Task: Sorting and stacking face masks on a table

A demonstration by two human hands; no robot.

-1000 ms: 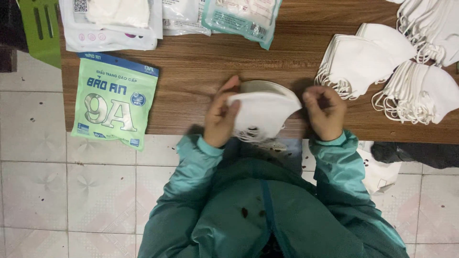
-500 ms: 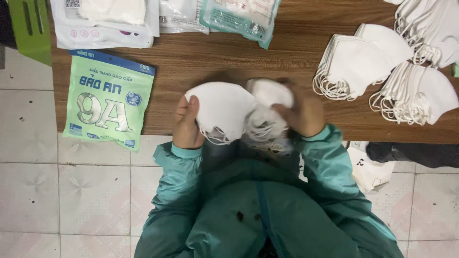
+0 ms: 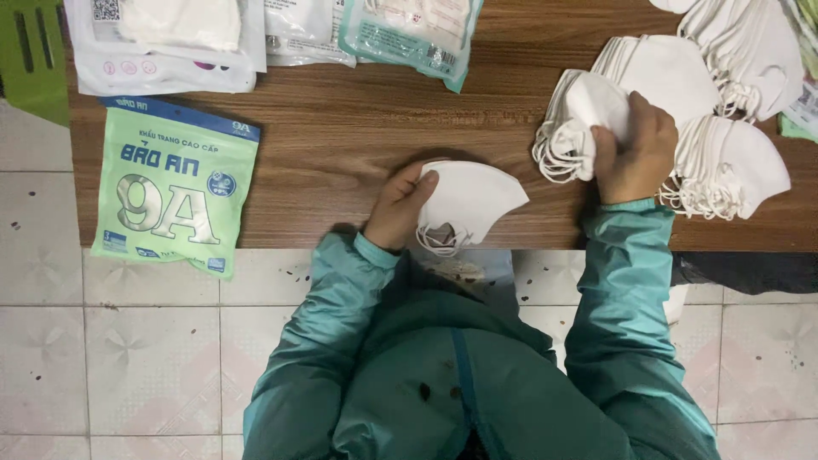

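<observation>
Starting well to the left of the left hand, a green plastic object (image 3: 34, 51) is showing at the frame's upper left corner, off the table. A green mask packet (image 3: 175, 189) is lying flat, well left of the left hand, its lower part overhanging the near edge of the wooden table (image 3: 341, 145). Up and left of that hand, three more packets are sitting along the far side: a white packet (image 3: 162, 43), a clear packet (image 3: 302, 34) and a teal-edged packet (image 3: 409, 34), all cut off by the top of the frame.

The left hand (image 3: 399, 204) is grasping one folded white mask (image 3: 469, 200), fingers curled over its left edge, pressing it flat on the table right at the near edge; its ear loops (image 3: 439, 238) are hanging over that edge. Between the two hands a stretch of bare wood is lying open, giving free room to move.

The right hand (image 3: 635, 153) is clenching around a bundle of white masks (image 3: 579, 119), gripping it from the right side, loops bunching to the left. Touching that hand on its far side is a second mask stack (image 3: 673, 72); just right of it, a third stack (image 3: 733, 166); beyond, toward the frame's top right corner, a fourth stack (image 3: 750, 47). Stacks are crowding closely here, leaving little room. The exact mask count per stack cannot be told. Four packets, four stacks and one single mask are counted.
</observation>
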